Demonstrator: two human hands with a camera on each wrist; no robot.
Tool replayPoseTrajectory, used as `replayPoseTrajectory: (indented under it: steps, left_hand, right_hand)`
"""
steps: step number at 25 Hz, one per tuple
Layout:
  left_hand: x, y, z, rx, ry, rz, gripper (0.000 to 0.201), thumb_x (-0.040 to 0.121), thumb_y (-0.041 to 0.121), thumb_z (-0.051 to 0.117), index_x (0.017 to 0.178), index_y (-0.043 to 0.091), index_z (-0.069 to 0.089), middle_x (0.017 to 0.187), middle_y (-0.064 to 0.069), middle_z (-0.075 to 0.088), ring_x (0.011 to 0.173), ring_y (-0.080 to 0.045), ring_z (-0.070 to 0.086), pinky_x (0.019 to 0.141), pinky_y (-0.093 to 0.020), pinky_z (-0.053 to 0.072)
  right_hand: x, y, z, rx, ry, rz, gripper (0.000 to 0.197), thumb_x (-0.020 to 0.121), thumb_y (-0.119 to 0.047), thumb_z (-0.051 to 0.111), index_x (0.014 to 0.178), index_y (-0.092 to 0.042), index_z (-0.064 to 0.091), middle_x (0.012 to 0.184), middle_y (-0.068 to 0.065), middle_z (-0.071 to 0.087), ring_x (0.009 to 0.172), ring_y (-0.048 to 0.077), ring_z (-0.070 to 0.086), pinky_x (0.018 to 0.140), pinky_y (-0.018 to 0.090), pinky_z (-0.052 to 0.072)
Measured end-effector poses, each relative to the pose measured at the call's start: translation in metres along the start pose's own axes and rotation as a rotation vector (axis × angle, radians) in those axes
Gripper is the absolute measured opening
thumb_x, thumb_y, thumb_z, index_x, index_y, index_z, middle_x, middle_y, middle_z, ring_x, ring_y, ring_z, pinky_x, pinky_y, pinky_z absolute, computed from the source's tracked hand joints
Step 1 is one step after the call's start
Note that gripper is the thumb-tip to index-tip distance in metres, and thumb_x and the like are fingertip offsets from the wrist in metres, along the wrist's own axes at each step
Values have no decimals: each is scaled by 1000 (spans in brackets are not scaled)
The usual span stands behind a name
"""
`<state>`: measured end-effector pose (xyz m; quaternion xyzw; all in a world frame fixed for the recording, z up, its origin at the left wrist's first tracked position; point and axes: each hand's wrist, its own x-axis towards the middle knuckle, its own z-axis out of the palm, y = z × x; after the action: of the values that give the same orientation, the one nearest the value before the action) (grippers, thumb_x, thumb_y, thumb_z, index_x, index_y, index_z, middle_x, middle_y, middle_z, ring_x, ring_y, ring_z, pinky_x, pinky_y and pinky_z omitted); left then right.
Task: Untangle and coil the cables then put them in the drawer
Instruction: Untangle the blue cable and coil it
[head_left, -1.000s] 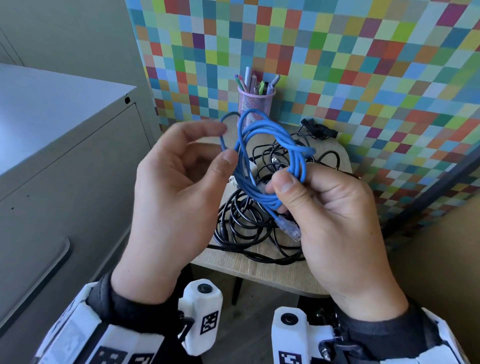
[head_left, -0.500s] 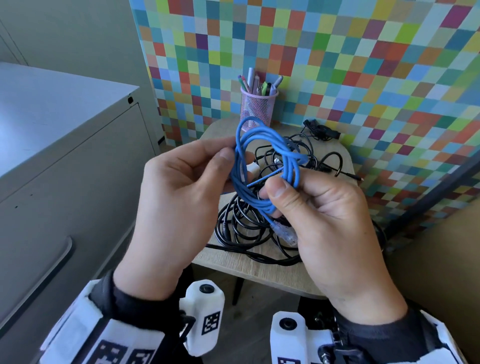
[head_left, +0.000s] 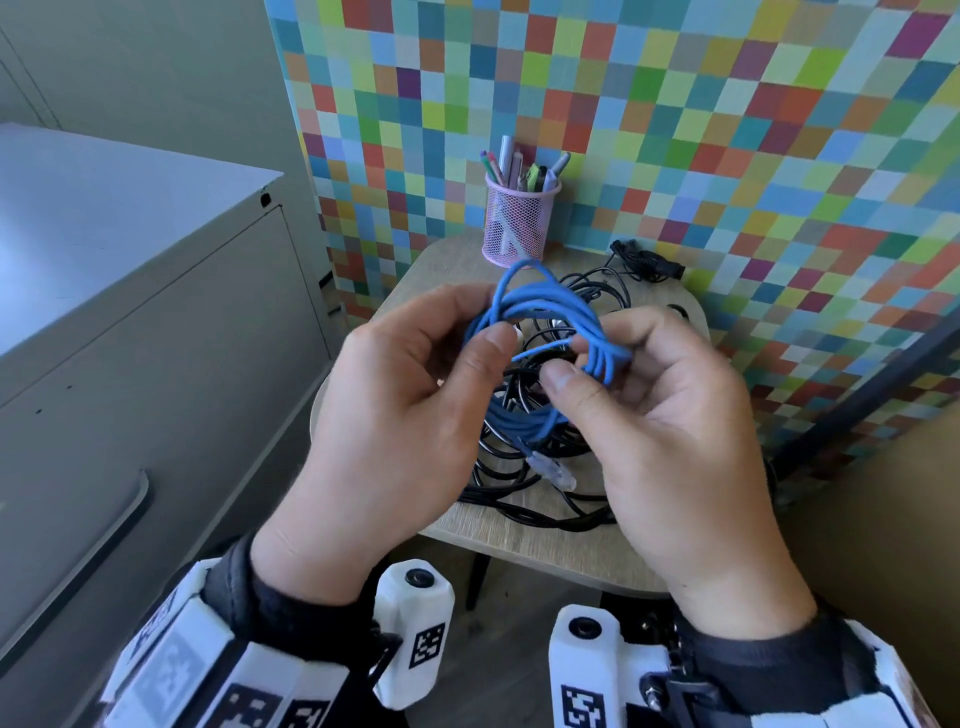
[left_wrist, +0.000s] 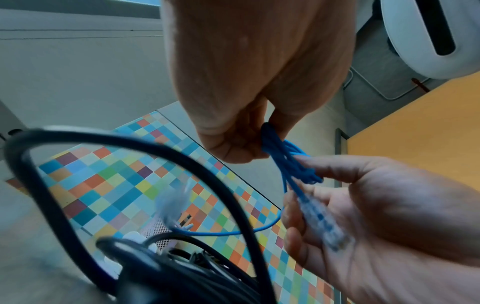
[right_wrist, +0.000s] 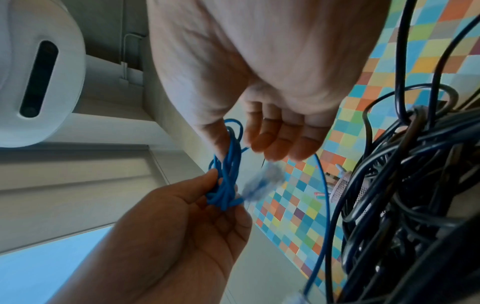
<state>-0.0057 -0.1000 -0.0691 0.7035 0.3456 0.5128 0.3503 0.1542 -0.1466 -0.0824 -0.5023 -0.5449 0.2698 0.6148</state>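
1. At the bottom of the head view, two dark sleeves carry white wrist-worn camera housings (head_left: 414, 631) printed with black square markers.
2. The left hand (head_left: 395, 421) fills the centre-left of the frame, its fingers curled, with thumb and forefinger pinching the left side of a thin blue network cable wound into a loose coil (head_left: 550, 332).
3. The right hand (head_left: 670, 441) sits centre-right, fingers likewise curled; its thumb and fingers close on the right side of the same coil. In the left wrist view one strand runs across this palm.
4. The coil is held in the air between both hands, above the table, and its clear plastic plug (head_left: 553, 470) hangs from the lower edge, just below the right thumb.
5. Beneath the hands lies a tangled heap of black cables (head_left: 519, 499) on a small round-cornered table of pale wood (head_left: 519, 545).
6. At the table's far edge stands a pink wire-mesh pen cup (head_left: 519, 221) filled with pens.
7. To the left is a grey metal cabinet with a curved drawer handle (head_left: 104, 551); its drawers are shut.
8. Behind everything rises a wall of many-coloured squares (head_left: 727, 130).
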Motion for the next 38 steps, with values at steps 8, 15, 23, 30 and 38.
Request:
replayPoseTrajectory:
  steps: [8, 15, 23, 30, 38]
  left_hand:
    - [-1, -1, 9, -148, 14, -68, 30, 102, 34, 46, 90, 10, 60, 63, 11, 55, 61, -39, 52, 56, -48, 43]
    - [-2, -5, 11, -434, 53, -135, 24, 98, 29, 63, 83, 11, 63, 65, 8, 52, 53, -12, 40, 57, -28, 36]
    - [-1, -6, -5, 118, 57, 233, 8, 99, 26, 64, 99, 21, 70, 86, 14, 72, 74, -4, 65, 70, -14, 46]
    - [11, -20, -33, 85, 258, 79, 14, 101, 36, 56, 93, 36, 68, 61, 10, 55, 56, -23, 48, 57, -41, 46]
    - [5, -17, -10, 40, 157, 101, 12, 103, 28, 58, 97, 25, 69, 66, 22, 58, 57, -3, 51, 60, -26, 41]
  right_hand:
    - [-4, -4, 2, -466, 102, -476, 12, 93, -5, 78, 102, -12, 77, 117, 14, 55, 100, 16, 60, 90, 25, 48]
    - [-5, 1, 9, -528, 71, -305, 18, 91, -27, 74, 108, -28, 80, 126, -1, 57, 106, 15, 64, 91, 24, 51]
    - [-3, -14, -2, 413, -235, 398, 24, 89, -27, 61, 72, -10, 65, 100, 30, 63, 103, 43, 61, 88, 51, 47]
    - [9, -26, -32, 382, -149, 211, 23, 81, -39, 82, 80, -23, 66, 95, 8, 71, 89, 28, 72, 80, 41, 59]
    - [-3, -26, -1, 306, -208, 233, 15, 94, -7, 68, 107, -10, 61, 75, 11, 69, 42, 18, 56, 51, 36, 55]
